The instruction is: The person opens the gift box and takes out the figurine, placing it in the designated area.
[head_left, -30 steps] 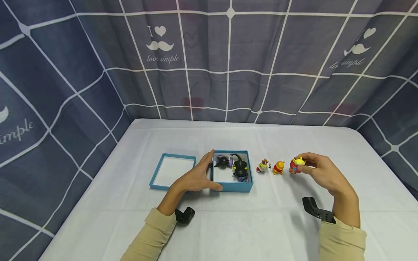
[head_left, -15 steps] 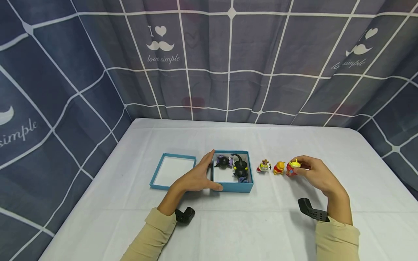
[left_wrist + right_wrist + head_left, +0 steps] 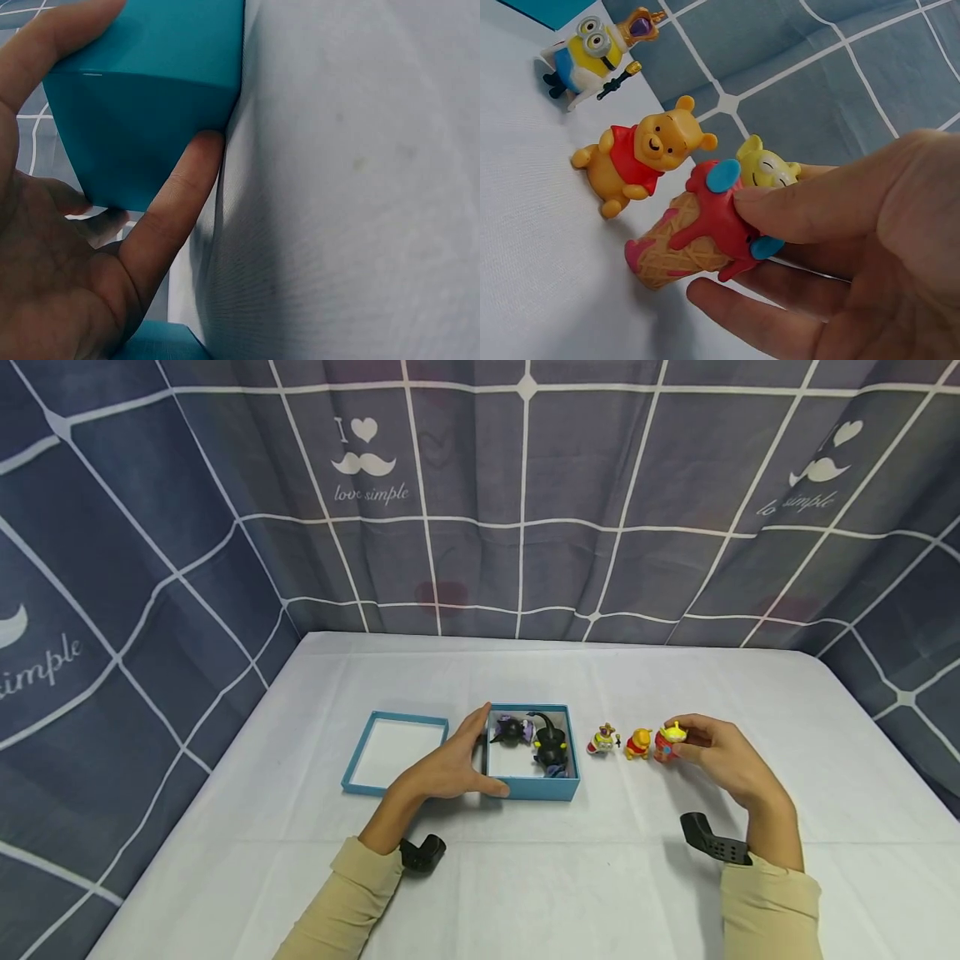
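My left hand (image 3: 446,768) grips the left side of an open blue box (image 3: 542,790), thumb at the front wall and fingers toward the back. Two dark figurines lie in it: a small black and purple one (image 3: 512,732) and a bigger black one (image 3: 552,747) with a curved tail. On the right, my right hand (image 3: 727,760) pinches an alien figurine (image 3: 724,217) in a red-topped ice cream cone, upright. Whether its base touches the table cannot be told. Just left of it sits a Winnie the Pooh figurine (image 3: 641,161), then a crowned Minion figurine (image 3: 596,56) nearer the box.
Left of the box lies its blue-rimmed lid (image 3: 397,753), white inside facing up, partly behind my left hand. A white cloth (image 3: 585,877) covers the table. Dark grey gridded curtains (image 3: 480,560) hang behind and at both sides.
My right hand has moved left with the alien figurine, bringing it beside the Pooh figurine and more upright. My left hand and the box have stayed in place.
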Motion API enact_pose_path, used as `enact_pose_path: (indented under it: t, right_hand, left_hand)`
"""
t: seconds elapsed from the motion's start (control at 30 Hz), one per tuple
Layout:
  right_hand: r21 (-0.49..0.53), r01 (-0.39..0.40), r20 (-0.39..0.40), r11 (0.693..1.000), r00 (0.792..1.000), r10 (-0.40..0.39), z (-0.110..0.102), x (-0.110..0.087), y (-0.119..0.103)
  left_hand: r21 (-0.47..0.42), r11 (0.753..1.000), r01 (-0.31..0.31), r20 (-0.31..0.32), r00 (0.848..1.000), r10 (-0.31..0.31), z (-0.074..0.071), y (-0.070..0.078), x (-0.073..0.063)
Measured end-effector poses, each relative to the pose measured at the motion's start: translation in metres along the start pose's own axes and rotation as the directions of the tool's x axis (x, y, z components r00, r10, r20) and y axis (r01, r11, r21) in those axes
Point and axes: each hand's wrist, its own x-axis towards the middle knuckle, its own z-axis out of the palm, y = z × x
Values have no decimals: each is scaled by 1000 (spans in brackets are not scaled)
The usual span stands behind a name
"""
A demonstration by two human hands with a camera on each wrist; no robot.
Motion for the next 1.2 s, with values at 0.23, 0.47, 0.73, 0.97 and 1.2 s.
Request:
enact_pose_path:
  t: [0.23,0.47,0.73,0.97,1.2]
  right_hand:
    - [21,-3,-47,1000,999,4,2,2,1]
    - [2,-20,-39,1000,999,20,1,2,2]
    - [7,-31,-21,999,999,31,2,3,2]
    - [-10,-48,-14,999,999,48,2,3,0]
    - [29,-56,15,998,998,56,-3,0,-1]
  left_hand:
    - [1,1000,-1,0,1000,1,0,0,1]
    - [-1,1000,-1,0,1000,1,0,1,2]
    - [-7,1000,-4,1,1000,4,0,0,1]
    - [4,1000,-3,-4,1000,3,0,-1,1]
    - [-2,1000,-10,5,1000,10,0,0,1]
